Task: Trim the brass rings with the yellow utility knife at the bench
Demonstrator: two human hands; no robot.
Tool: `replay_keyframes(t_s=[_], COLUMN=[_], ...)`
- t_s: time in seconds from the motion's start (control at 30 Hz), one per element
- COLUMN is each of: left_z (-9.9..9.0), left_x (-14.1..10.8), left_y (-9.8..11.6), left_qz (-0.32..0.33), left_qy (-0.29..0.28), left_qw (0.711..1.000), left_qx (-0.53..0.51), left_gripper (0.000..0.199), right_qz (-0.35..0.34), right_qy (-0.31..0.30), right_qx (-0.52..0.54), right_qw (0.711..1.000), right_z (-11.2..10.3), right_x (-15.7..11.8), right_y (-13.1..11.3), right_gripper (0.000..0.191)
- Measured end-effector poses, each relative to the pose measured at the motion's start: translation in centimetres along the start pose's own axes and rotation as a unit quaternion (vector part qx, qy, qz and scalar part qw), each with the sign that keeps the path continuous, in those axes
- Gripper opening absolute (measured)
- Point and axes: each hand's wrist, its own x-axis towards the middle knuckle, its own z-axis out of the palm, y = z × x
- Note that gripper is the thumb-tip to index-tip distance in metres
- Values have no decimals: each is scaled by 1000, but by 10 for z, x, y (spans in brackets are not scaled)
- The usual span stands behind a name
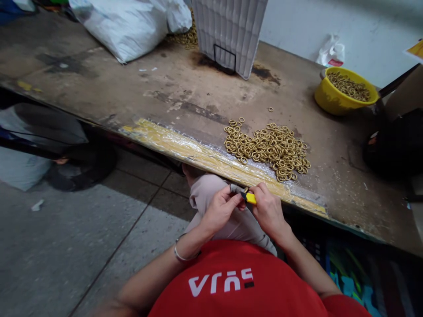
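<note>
In what seems fine blade work, needing steadiness next, the right hand (268,212) grips a yellow cutter (251,198) beside the left hand (219,209), whose hold cannot be told.

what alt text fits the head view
The right hand grips a yellow-and-black tool against the left hand, at the edge of a worn table. On it are a heap of gold-coloured rings, a yellow bowl of similar rings and a white sack.
</note>
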Motion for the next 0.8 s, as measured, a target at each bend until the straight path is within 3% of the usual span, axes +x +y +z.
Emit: replay_keyframes(t_s=[0.17, 0.33, 0.5, 0.7, 0.8], left_z=[0, -2, -3, -8, -13], left_x=[-6, -21, -15, -7, -6], left_y=[11, 27, 11, -7, -6], left_qz=[32, 117, 110, 85, 68], left_qy=[11, -49, -86, -100, -110], left_qw=[995, 967, 942, 925, 936], left_qx=[99, 223, 304, 357, 327], left_gripper=[27, 14, 13, 15, 11], right_qz=[22, 164, 41, 54, 51], right_qy=[-22, -56, 4, -6, -8], right_qx=[-44, -130, -55, -85, -74], right_qw=[999, 976, 998, 995, 996], right_z=[6, -6, -5, 19, 23], right_x=[7, 28, 63, 110, 118], right_y=[3, 29, 30, 15, 16], right_gripper=[22, 26, 26, 18, 14])
